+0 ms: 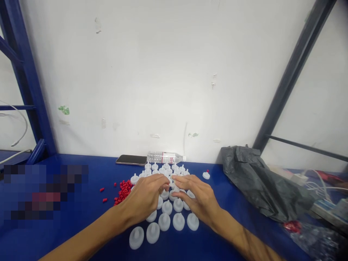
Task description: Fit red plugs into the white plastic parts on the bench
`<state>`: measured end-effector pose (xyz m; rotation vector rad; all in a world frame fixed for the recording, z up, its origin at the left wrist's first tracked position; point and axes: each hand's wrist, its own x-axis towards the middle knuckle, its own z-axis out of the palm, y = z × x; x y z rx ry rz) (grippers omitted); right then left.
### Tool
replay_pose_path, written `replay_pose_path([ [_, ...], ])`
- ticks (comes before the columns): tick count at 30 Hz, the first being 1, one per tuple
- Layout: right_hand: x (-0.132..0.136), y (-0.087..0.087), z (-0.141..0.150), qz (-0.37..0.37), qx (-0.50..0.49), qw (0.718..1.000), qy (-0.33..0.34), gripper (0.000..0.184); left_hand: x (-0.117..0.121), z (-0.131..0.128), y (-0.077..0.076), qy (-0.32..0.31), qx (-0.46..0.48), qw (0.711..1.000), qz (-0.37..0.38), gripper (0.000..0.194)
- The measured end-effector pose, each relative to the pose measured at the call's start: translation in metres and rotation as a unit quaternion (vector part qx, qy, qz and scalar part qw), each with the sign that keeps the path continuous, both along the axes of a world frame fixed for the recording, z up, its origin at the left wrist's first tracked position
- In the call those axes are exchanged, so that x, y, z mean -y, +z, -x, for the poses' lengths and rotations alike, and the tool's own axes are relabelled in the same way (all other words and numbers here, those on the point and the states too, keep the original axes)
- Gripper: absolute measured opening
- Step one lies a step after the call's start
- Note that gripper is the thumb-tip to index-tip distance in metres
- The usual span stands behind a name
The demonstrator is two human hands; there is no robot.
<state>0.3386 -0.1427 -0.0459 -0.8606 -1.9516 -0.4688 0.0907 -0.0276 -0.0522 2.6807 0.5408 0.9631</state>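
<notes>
Okay: left hand [148, 194] and right hand [200, 197] close together over white spouted pieces [178, 222]

My left hand: fingers curled, thumb and index brought together at the tip. Can't tell if something small is pinched there. My right hand: loosely spread, thumb apart from the fingers, fingertips up against or just beside the left ones. White shows between the hands; can't tell if I have hold of that piece or am only over it.

Pieces sit lower centre of frame, in loose rows. Risk, my judgement: knuckles or wrists could topple neighbours, since they crowd right around my hands and the narrow spouts are easy to catch. A small part could also slip from a fingertip grip, and my hands hide the spot.

Orientation: bases down on the blue table [92, 174], spouts up; long axis along the spout, roughly upright.

Left of the rows, a heap of red pieces [124, 190], a few strays further left; my left forearm is near and could scatter them. Right of centre, one white piece with a red tip [206, 175], on its own. Behind: phone [132, 160], bottle [168, 157] on its side. Right of frame, dark bag [261, 181].
</notes>
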Motion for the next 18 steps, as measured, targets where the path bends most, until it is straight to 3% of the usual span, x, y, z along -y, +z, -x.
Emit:
replay_pose_path([
  [5,0.001,0.0,-0.003,-0.003,0.027,1.0,0.003,0.03,-0.001,0.0,-0.004,-0.004,-0.003,1.0,-0.01,0.034],
  [9,0.0,0.007,-0.002,-0.008,0.064,0.998,0.005,0.041,0.0,0.0,0.002,-0.003,-0.022,0.999,-0.028,0.035],
  [14,-0.008,0.018,-0.01,0.034,0.037,0.997,-0.065,0.048,-0.013,0.011,0.034,0.033,-0.048,0.995,-0.084,0.038],
  [18,-0.019,0.022,-0.044,0.061,-0.036,0.987,-0.145,0.021,-0.036,0.031,0.062,0.164,-0.127,0.975,-0.08,0.038],
])
